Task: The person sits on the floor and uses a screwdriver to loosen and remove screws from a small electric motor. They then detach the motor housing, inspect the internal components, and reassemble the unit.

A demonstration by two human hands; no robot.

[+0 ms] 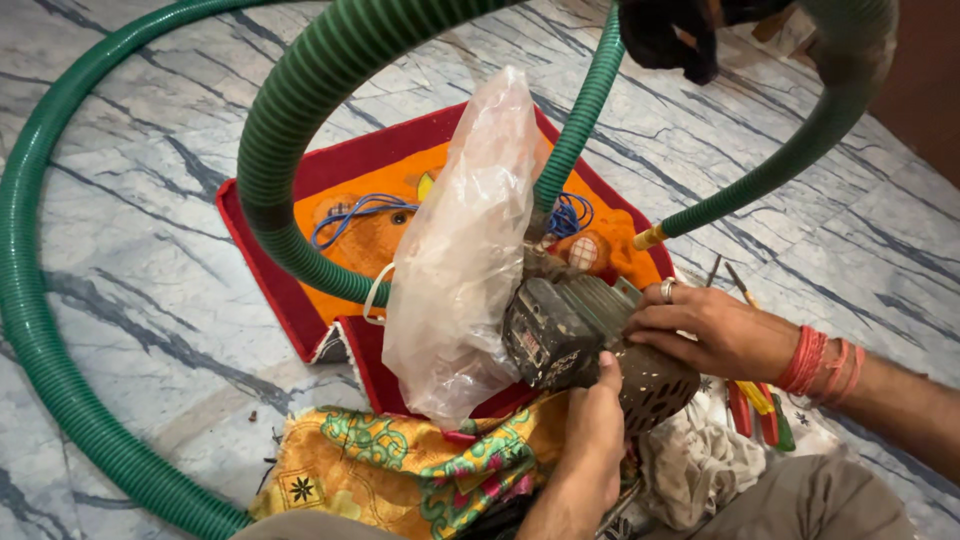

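A grey, dirty electric pump motor (572, 330) lies on its side on a red and orange mat (330, 180). My left hand (592, 420) presses against its perforated end cover from below. My right hand (715, 330), with a ring and red thread bands at the wrist, rests on top of the same end. A crumpled clear plastic bag (460, 260) stands over the motor's far side. Green ribbed hoses (300, 110) loop up from the pump.
A thick green hose (40, 350) curves across the marble floor at left. A thinner green hose (760, 180) ends in a brass tip. Blue wire (350, 212) lies on the mat. Pliers and screwdrivers (755, 405) lie at right, with yellow patterned cloth (400, 470) in front.
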